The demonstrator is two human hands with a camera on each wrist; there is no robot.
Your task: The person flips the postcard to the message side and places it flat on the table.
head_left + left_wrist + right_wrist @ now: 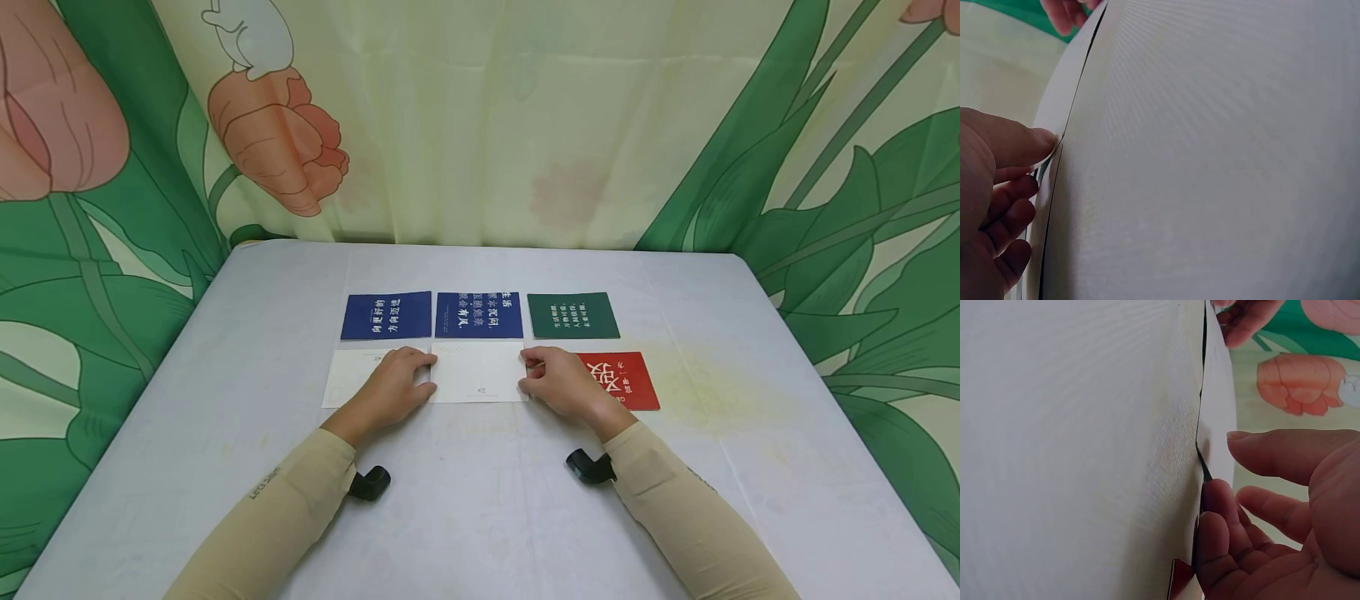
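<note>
A white card (478,372) lies flat in the middle of the front row. At its left edge, my left hand (390,385) touches with thumb and forefinger spread apart, over the right part of another white card (347,379). In the left wrist view, the left thumb (1038,142) rests at a card's corner. My right hand (566,382) is at the middle card's right edge, partly covering a red card (633,379) with white characters. In the right wrist view, the right thumb (1266,450) is lifted clear, while bent fingers (1215,534) sit against the edge.
Behind the front row lie two dark blue cards, one on the left (386,315) and one in the middle (478,315), and a green card (573,316) on the right. A white cloth covers the table (465,500). A patterned curtain (487,125) hangs behind.
</note>
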